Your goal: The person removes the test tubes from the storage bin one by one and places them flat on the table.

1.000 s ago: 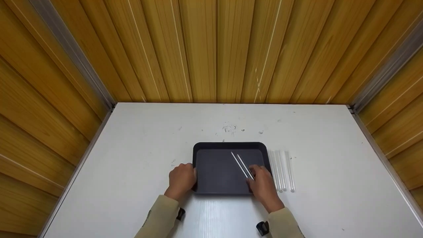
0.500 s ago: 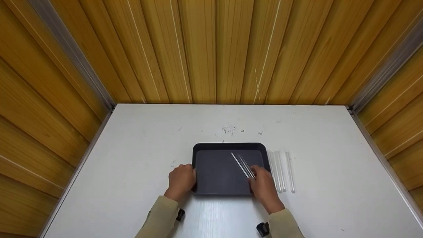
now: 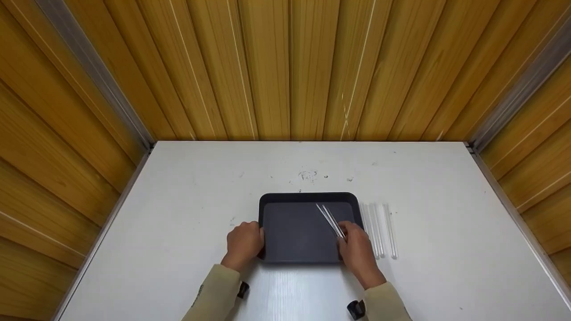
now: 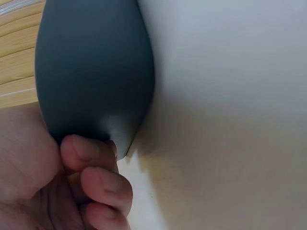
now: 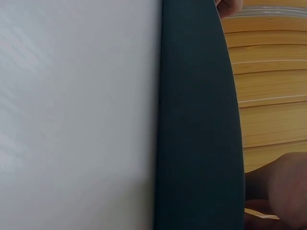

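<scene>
A dark grey rectangular tray (image 3: 294, 232) lies on the white table. My left hand (image 3: 245, 243) grips its left side; in the left wrist view the curled fingers (image 4: 106, 187) lie against the tray's outer wall (image 4: 93, 67). Over the tray's right part, my right hand (image 3: 357, 249) pinches a small bundle of thin clear rods (image 3: 330, 219), which slant up and left from the fingertips. In the right wrist view the tray wall (image 5: 199, 115) hides most of that hand (image 5: 290, 191), and the rods are mostly hidden there.
Several more clear rods (image 3: 391, 229) lie side by side on the table, just right of the tray. Wood-patterned panels (image 3: 308, 67) close off the back and both sides. Dark scuff marks (image 3: 308, 175) show on the white table (image 3: 187, 191) behind the tray.
In my right hand the rods have shifted closer together and tilt a little differently, their tips slightly further right. The left hand and the tray stay where they were.
</scene>
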Demonstrator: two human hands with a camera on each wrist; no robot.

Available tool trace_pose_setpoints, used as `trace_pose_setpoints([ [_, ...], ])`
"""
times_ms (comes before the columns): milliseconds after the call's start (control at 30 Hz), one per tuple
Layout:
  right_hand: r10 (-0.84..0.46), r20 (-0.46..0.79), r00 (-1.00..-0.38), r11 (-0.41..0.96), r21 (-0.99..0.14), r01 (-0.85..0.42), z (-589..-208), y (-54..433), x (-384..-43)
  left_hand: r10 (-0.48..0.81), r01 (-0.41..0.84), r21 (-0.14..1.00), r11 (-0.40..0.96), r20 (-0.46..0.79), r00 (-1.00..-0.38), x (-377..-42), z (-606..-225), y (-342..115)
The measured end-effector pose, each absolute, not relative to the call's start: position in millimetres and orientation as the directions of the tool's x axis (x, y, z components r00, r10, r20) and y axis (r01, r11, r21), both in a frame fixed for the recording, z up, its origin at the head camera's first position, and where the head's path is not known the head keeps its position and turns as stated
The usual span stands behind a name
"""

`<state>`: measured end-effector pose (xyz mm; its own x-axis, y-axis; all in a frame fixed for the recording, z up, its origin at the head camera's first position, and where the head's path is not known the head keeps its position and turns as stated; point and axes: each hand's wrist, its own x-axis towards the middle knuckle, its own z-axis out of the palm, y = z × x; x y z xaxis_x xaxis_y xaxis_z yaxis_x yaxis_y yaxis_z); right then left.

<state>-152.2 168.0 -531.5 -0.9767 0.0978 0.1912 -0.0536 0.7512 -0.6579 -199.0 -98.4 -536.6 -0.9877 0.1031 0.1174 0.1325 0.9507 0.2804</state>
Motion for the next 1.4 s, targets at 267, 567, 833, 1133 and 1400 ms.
trace_pose_setpoints([
  [267, 0.131, 0.168, -0.977, 0.736, -0.677, -0.018, -529, 171, -152, 0.102, 0.127, 0.284, 0.951, 0.101, -0.99, -199, -536, -98],
  [567, 0.158, 0.187, -0.97, 0.731, -0.682, -0.012, -526, 174, -150, 0.109, 0.123, 0.288, 0.95, 0.067, -0.992, -201, -536, -98],
  [833, 0.183, 0.225, -0.957, 0.731, -0.682, -0.021, -525, 177, -147, 0.102, 0.113, 0.295, 0.949, 0.053, -0.993, -200, -534, -98],
  [1133, 0.226, 0.203, -0.953, 0.714, -0.7, 0.02, -523, 183, -144, 0.099, 0.107, 0.288, 0.952, 0.041, -0.994, -201, -536, -98],
  [1400, 0.251, 0.204, -0.946, 0.698, -0.715, 0.031, -520, 188, -140, 0.098, 0.106, 0.317, 0.942, 0.043, -0.994, -201, -537, -101],
])
